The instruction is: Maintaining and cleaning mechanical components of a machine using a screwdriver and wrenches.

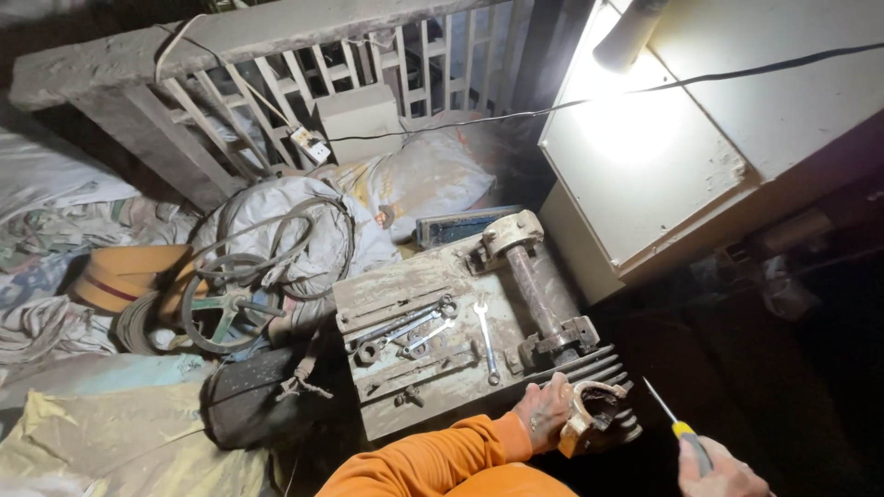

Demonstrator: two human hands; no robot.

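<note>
My left hand point(545, 411), in an orange sleeve, grips a dusty round metal part point(592, 411) at the near right corner of a dirt-caked machine block point(405, 293). My right hand point(723, 471), at the bottom right, holds a screwdriver point(675, 422) with a yellow handle, its thin shaft pointing up-left toward the round part without touching it. Several wrenches point(414, 329) lie on the block's flat top, one single spanner point(485, 342) to their right. A rusty shaft point(539, 285) in two brackets runs along the block's right side.
A white metal cabinet point(700, 138) with a bright lamp point(626, 37) on it stands at the right. Left of the block lie a pulley wheel with belts point(235, 299), stuffed sacks point(424, 175) and cloth. A wooden railing point(276, 74) crosses the back. Dark floor lies at the right.
</note>
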